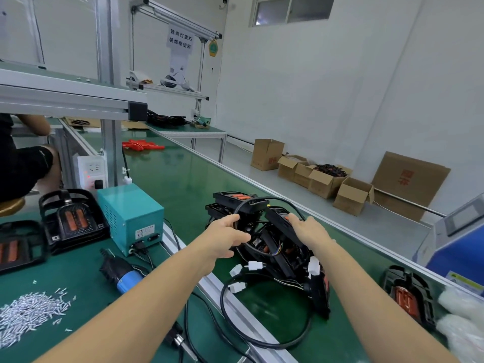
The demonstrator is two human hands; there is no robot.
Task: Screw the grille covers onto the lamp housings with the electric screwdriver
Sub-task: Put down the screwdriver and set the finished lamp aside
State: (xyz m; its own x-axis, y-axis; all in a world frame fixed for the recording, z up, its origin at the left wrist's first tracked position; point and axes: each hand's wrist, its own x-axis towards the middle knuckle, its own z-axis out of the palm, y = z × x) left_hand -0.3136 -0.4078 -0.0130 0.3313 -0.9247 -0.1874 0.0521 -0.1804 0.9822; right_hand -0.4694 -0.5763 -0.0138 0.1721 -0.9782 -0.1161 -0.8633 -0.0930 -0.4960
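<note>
A heap of black lamp housings with orange lenses, black cables and white connectors lies on the green conveyor belt. My left hand reaches into the heap's left side, fingers loosely curled at a black cable loop. My right hand rests with straight fingers on a tilted housing at the top of the heap. The electric screwdriver, black with a blue band, lies on the bench left of my left forearm. Two black grille covers with orange lenses sit at the left.
A teal power box stands behind the screwdriver. A pile of silver screws lies at the lower left. Another housing and white bags sit right, by a blue machine. A seated person is at far left. Cardboard boxes stand on the floor.
</note>
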